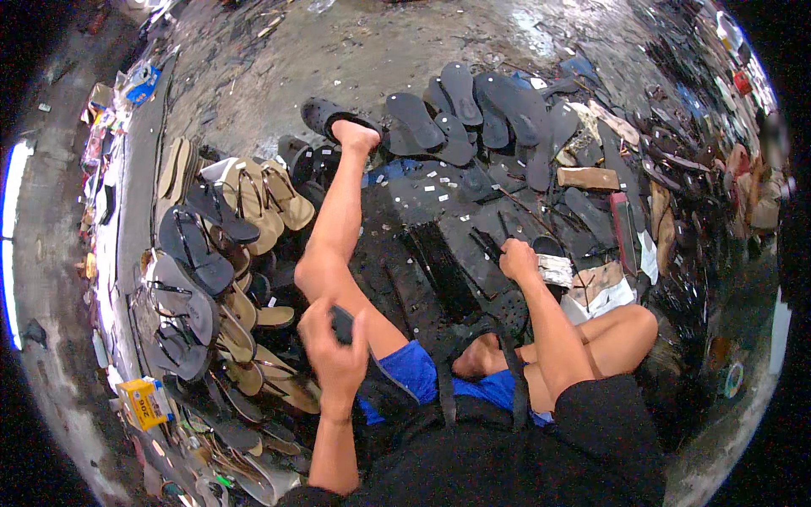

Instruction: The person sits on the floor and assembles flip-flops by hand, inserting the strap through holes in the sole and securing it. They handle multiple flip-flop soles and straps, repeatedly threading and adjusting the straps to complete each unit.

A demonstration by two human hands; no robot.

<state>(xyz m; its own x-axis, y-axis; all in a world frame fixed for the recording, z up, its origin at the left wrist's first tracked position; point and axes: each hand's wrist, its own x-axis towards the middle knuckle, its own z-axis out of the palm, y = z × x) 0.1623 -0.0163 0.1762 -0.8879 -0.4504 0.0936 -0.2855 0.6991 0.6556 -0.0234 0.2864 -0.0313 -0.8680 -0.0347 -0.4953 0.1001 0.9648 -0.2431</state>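
Observation:
My left hand [332, 346] is raised over my left thigh, its fingers curled round a dark sandal sole [341, 324]. One end of the sole shows between thumb and fingers; the palm hides part of it. My right hand [519, 258] is closed low over the dark work mat, right of the middle. From its fingers a thin dark stick-like piece [504, 225] points away from me; its kind is too small to make out. Black straps [485, 245] lie beside that hand. Close to its wrist is a white-wrapped bundle [554, 270].
Finished-looking flip-flops [196, 249] are heaped at my left, near a yellow box [144, 403]. Loose dark soles [414, 120] lie ahead of me. A wooden block [588, 178] and a long red-edged block [623, 232] rest at right. My left foot wears a black clog [325, 118].

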